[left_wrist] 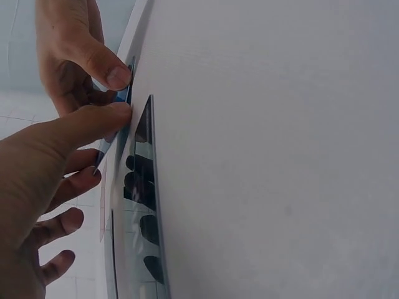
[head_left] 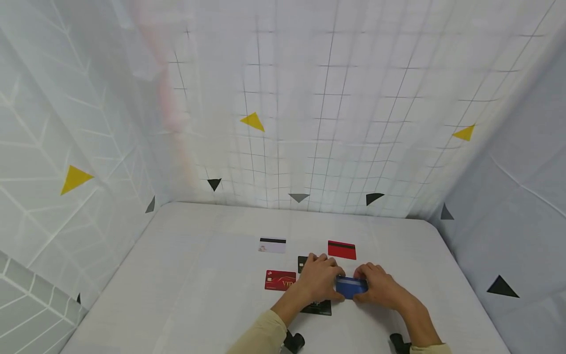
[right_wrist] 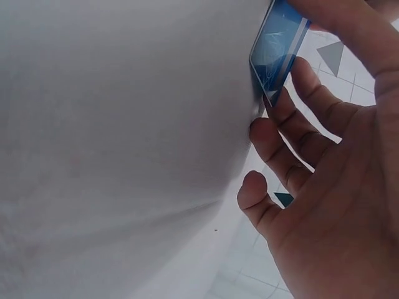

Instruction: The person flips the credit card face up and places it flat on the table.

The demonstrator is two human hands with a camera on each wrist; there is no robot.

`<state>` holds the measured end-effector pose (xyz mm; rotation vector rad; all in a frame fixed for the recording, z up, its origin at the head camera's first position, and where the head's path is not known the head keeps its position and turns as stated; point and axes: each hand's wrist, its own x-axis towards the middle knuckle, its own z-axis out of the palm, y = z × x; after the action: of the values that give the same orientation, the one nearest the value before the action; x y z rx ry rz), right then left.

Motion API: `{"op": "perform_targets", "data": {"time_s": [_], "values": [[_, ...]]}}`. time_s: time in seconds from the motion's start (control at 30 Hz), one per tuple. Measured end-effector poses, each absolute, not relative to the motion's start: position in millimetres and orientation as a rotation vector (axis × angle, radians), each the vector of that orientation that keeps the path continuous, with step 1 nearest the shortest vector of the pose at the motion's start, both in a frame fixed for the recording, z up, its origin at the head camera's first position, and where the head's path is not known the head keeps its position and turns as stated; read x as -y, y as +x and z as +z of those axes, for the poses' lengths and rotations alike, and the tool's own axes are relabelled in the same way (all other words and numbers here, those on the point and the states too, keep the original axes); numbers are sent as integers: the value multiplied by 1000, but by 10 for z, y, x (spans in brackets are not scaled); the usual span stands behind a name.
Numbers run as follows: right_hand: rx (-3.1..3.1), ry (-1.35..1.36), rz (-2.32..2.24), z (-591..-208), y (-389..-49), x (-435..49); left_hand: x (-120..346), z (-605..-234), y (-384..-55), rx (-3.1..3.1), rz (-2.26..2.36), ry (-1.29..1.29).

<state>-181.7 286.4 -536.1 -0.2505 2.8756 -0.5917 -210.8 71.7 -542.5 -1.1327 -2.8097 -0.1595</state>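
Observation:
A blue card (head_left: 351, 287) is held between both hands near the right of the card group. My left hand (head_left: 319, 278) pinches its left end, thumb at the near edge and fingers at the far one. At the other end, my right hand (head_left: 379, 286) pinches it the same way. Seen from the left wrist, the card stands tilted close over the table. Beneath my left hand lies a black card (head_left: 322, 309) with light lettering, partly covered. Another dark card (head_left: 302, 263) peeks out behind that hand.
A red VIP card (head_left: 280, 280) lies left of the hands. Farther back are a white card (head_left: 272, 246) with a black stripe and a red striped card (head_left: 342, 250). White sheets with yellow and black triangles enclose the white table (head_left: 199, 275). Black objects (head_left: 295, 341) sit near the wrists.

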Motion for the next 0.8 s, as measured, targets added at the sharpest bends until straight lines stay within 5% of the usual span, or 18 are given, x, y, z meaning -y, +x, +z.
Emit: {"op": "perform_targets", "data": {"time_s": [0.8], "values": [[-2985, -352, -525, -5342, -1805, -2856, -609, -5386, -2178, 2777, -228, -1131]]}}
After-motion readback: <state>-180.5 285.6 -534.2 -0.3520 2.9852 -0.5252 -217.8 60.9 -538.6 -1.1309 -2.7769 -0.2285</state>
